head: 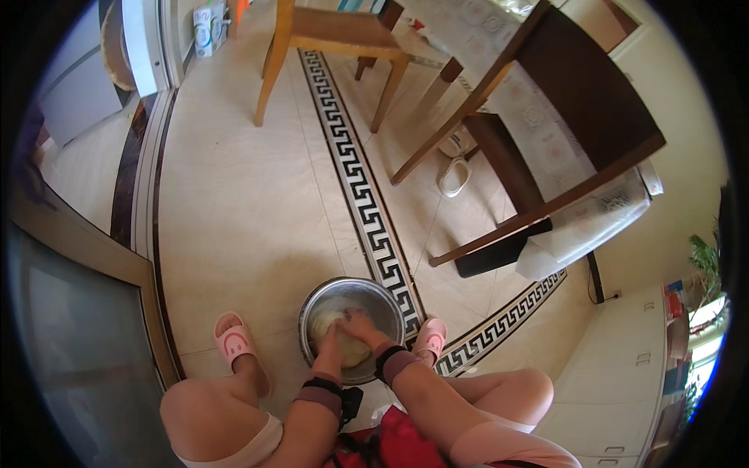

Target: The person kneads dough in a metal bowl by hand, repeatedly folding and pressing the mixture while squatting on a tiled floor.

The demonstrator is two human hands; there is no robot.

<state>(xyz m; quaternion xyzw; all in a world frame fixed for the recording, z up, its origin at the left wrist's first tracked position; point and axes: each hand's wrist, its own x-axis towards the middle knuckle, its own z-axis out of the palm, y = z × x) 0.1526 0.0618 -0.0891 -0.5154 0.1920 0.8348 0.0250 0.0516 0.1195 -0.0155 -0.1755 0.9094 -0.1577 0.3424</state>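
Observation:
A round metal basin (pixel 391 304) stands on the tiled floor between my feet. Inside it lies a pale, smooth lump of dough (pixel 353 353). Both my hands are down in the basin, pressed on the dough close together. My left hand (pixel 329 344) is on its left part, the fingers largely hidden. My right hand (pixel 357 323) lies over the upper part with its fingers bent. Whether the fingers of either hand close on the dough is hard to tell. Dark straps go round both forearms.
Pink slippers (pixel 236 344) are on my feet, either side of the basin. A wooden chair (pixel 345 32) stands ahead, and a darker chair (pixel 515 216) at the right by a cloth-covered table (pixel 544 140). A white shoe (pixel 454 177) lies beneath. At the left is a glass-panelled door (pixel 88 327).

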